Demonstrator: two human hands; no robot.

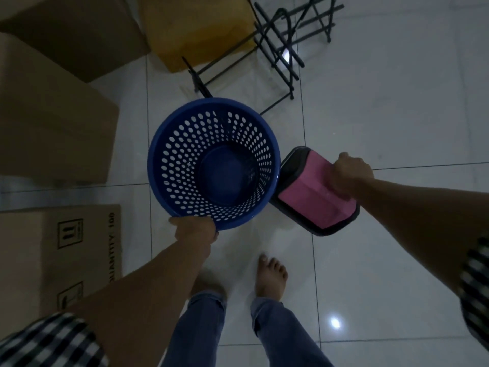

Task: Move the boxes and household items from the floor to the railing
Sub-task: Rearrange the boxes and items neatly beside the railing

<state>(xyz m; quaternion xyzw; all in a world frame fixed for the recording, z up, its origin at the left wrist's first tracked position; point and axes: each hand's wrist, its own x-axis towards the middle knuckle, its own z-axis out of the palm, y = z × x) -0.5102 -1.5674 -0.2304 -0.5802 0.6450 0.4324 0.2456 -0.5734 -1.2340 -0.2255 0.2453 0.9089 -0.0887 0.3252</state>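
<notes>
Gripping the near rim of a blue perforated basket (pixel 182 144), the left hand (pixel 194 231) holds it mouth-up toward the camera, axis roughly vertical. The right hand (pixel 350 174) is clenched on the right end of a pink-and-black container (pixel 304 197), whose long axis runs diagonally, upper left to lower right. Basket rim sits just beside the container's left edge; contact can't be told. Both are over the tiled floor (pixel 383 115), ahead of bare feet. Cardboard boxes (pixel 53 250) crowd the left, with a yellow box (pixel 193 30) and a black wire rack (pixel 275 58) ahead. Open tile lies to the right.
</notes>
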